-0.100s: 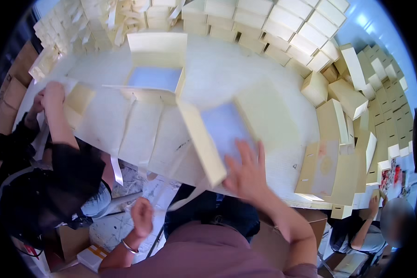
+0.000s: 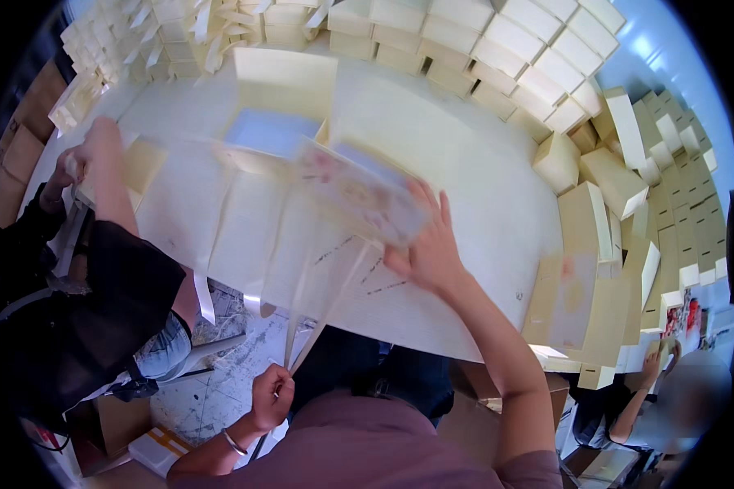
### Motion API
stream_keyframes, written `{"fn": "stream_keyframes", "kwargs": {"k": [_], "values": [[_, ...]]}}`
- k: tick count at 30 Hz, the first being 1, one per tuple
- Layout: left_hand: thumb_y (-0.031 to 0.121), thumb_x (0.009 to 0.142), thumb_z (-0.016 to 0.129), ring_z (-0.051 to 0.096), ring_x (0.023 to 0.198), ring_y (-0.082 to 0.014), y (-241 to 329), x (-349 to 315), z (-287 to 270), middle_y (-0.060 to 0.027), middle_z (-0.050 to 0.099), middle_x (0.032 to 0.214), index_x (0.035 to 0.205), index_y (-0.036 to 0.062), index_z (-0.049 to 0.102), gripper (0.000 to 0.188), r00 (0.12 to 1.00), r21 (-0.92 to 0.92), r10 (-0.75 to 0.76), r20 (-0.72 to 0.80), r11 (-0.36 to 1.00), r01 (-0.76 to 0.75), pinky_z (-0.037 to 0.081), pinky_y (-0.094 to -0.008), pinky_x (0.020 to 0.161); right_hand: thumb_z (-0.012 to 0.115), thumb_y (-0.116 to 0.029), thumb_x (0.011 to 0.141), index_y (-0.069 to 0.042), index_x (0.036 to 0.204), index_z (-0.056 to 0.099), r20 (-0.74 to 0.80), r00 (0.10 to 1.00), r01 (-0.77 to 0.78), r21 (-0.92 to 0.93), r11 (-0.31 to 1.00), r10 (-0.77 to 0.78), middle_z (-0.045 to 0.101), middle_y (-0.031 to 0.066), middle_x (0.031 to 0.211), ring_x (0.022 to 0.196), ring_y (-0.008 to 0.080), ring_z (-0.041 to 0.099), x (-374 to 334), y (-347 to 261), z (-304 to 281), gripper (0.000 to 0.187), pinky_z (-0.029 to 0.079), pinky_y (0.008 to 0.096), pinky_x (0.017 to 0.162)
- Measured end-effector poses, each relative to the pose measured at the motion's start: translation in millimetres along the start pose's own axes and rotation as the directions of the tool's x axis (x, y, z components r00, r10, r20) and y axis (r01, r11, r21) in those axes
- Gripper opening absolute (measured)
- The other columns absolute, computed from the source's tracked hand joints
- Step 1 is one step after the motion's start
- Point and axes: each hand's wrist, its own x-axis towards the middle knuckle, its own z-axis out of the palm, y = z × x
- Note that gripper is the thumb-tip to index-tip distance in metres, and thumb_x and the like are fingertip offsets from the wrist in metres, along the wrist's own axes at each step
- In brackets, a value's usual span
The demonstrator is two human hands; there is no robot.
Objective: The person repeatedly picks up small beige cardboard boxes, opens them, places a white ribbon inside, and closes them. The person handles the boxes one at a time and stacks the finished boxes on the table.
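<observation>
A cream cardboard box (image 2: 363, 196) with a printed flower-like picture on its near face is blurred by motion at the middle of the table. My right hand (image 2: 431, 248) grips its right end, thumb at the lower corner and fingers along the side. My left hand (image 2: 272, 398) is low, off the table's front edge, closed on the ends of pale ribbons (image 2: 322, 314) that run up towards the box. Just behind stands an open cream box (image 2: 285, 81) with a raised lid and a pale blue inside.
Stacked cream boxes line the table's (image 2: 481, 301) far side and right side (image 2: 575, 285). At the left, a person's hands (image 2: 98, 159) work beside another box (image 2: 143, 167). Ribbons hang over the front edge. Another person (image 2: 648, 399) sits at the far right.
The box in front of me has swung upward and left, and its printed face now shows. My right hand moved up with it. The ribbons to my left hand are drawn straighter.
</observation>
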Motion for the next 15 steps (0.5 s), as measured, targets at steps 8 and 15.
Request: {"fn": "stream_keyframes", "kwargs": {"k": [8,15], "values": [[0.024,0.071,0.059,0.046,0.095,-0.0314,38,59,8,-0.0107,0.05,0.086,0.077,0.0091,0.051,0.018,0.867,0.56,0.485,-0.114,0.752,-0.347,0.03,-0.0512,0.087,0.057,-0.032,0.071,-0.012,0.131,0.027,-0.047,0.956,0.292,0.09,0.952,-0.289,0.019,0.0231,0.135,0.126,0.0347,0.02,137,-2,28,0.07,0.022,0.0488,0.1],[0.042,0.064,0.055,0.045,0.097,-0.0343,28,68,28,-0.0153,0.05,0.093,0.081,0.0208,0.058,0.027,0.193,0.774,0.938,-0.289,0.347,-0.53,0.006,-0.074,0.087,0.054,-0.005,0.07,-0.009,0.121,0.04,-0.361,0.907,0.172,-0.154,0.973,-0.217,0.038,0.0139,0.125,0.112,0.0319,0.039,195,76,-39,0.053,0.034,0.0397,0.093]]}}
